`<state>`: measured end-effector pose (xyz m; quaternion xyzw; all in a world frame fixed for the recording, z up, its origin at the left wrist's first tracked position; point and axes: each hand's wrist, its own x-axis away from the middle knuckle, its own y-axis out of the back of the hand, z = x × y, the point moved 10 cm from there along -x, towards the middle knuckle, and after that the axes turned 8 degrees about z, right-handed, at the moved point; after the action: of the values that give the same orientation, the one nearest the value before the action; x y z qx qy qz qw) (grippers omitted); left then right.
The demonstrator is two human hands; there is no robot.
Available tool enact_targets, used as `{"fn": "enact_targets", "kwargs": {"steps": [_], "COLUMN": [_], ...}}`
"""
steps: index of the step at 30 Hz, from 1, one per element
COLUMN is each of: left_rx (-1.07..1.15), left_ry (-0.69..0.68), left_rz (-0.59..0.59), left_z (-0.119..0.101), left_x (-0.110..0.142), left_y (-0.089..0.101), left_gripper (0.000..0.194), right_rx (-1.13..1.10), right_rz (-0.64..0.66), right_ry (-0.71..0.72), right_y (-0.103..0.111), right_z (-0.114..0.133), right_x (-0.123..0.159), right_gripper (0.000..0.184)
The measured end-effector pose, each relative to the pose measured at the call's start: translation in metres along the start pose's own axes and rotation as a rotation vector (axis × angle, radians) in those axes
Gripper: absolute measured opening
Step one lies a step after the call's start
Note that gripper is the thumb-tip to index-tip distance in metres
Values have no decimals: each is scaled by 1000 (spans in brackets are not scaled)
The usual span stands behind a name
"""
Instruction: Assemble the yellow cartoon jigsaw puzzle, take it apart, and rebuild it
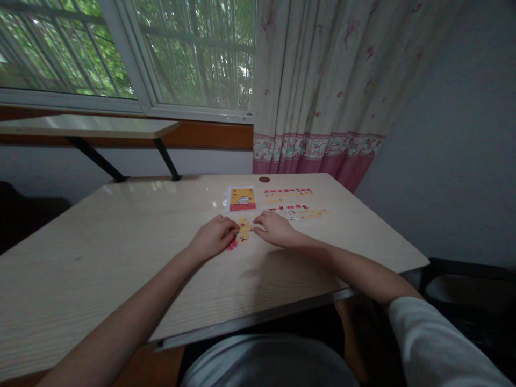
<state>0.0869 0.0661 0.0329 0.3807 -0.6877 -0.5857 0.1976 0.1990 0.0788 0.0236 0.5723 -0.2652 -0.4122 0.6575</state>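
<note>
A small, partly joined jigsaw puzzle [244, 230], mostly yellow with pink pieces [232, 245] at its lower left, lies flat on the desk between my hands. Curled against its left edge, the fingers of my left hand [213, 236] are closed on it and cover part of it. My right hand [276, 228] comes in from the other side, with thumb and forefinger bent in a pinch at the puzzle's right edge. Any single piece in that pinch is too small to make out. Just behind the puzzle lies a picture card [242, 199] with a spotted animal on yellow and red.
Loose puzzle pieces lie in rows: pink ones [288, 191] at the back, yellow and white ones [314, 214] nearer my right hand. The wooden desk [121, 242] has a cable hole [264, 179] at the back and a raised shelf [88, 126] at left. A curtain [314, 97] hangs behind.
</note>
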Motion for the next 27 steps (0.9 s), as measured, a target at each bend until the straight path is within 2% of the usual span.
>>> {"fn": "enact_targets", "kwargs": {"steps": [6, 11, 16, 21, 27], "left_rx": [11, 36, 146, 348, 766], "left_ry": [-14, -4, 19, 70, 193], "left_rz": [-3, -5, -23, -55, -107], "left_z": [-3, -4, -3, 2, 19], "left_x": [-1, -1, -2, -2, 0], "left_y": [1, 0, 2, 3, -9], "left_gripper": [25, 25, 25, 26, 26], "right_rx": [-41, -217, -386, -473, -507], "right_rz": [-5, -59, -81, -130, -313], "right_ry": [-60, 1, 4, 16, 135], "right_y": [-11, -5, -2, 2, 25], "right_z": [-2, -3, 0, 3, 6], "right_x": [-11, -8, -4, -1, 7], "right_gripper": [28, 15, 22, 21, 16]}}
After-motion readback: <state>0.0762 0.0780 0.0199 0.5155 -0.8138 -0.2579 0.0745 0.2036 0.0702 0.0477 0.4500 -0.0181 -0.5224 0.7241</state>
